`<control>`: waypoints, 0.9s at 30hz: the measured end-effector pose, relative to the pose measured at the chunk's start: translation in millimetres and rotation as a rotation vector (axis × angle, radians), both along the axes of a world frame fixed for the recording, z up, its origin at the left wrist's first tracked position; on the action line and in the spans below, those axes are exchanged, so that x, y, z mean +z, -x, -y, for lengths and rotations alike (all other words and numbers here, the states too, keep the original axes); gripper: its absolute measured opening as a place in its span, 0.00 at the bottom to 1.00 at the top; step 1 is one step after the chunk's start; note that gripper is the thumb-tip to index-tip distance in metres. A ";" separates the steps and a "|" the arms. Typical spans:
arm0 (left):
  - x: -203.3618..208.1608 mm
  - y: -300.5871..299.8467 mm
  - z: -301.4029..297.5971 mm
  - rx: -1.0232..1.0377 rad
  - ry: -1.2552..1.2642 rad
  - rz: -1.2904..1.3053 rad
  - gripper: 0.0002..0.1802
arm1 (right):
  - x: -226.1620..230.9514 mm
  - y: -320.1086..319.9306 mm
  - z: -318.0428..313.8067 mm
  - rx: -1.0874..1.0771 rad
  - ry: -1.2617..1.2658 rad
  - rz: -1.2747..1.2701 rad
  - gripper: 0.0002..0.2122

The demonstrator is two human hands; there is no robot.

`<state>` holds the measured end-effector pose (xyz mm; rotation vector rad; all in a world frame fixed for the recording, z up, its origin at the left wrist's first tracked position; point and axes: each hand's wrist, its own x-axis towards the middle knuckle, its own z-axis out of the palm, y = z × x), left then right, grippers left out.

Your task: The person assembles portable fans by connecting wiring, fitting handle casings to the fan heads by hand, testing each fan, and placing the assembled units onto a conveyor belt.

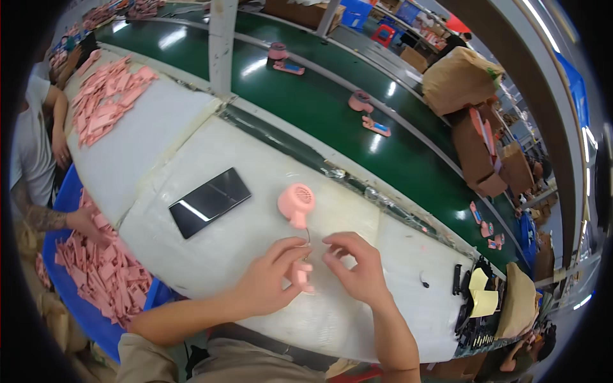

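Observation:
My left hand point(263, 279) is closed on a small pink plastic part point(302, 278) just above the white worktable point(255, 252). A thin wire point(309, 239) runs up from that part toward a pink rounded fan head point(297, 203) with a slotted grille, which rests on the table. Beside the wire, my right hand point(359, 271) is curled, thumb and forefinger apart, with nothing visible between them. Left of the fan head lies a black smartphone point(211, 202).
Pink pieces fill a blue bin point(67, 313) at left, where another person's hand point(86, 223) reaches in. More pink strips point(108, 96) lie at far left. A green conveyor belt point(306, 105) carries pink parts behind the table. Black parts point(463, 300) sit at right.

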<state>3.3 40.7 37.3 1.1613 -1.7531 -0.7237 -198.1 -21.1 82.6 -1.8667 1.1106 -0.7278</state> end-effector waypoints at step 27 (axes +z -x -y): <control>-9.7 -8.9 -14.3 -0.254 -1.082 -0.727 0.18 | 35.8 -68.0 43.1 0.315 0.196 -1.406 0.15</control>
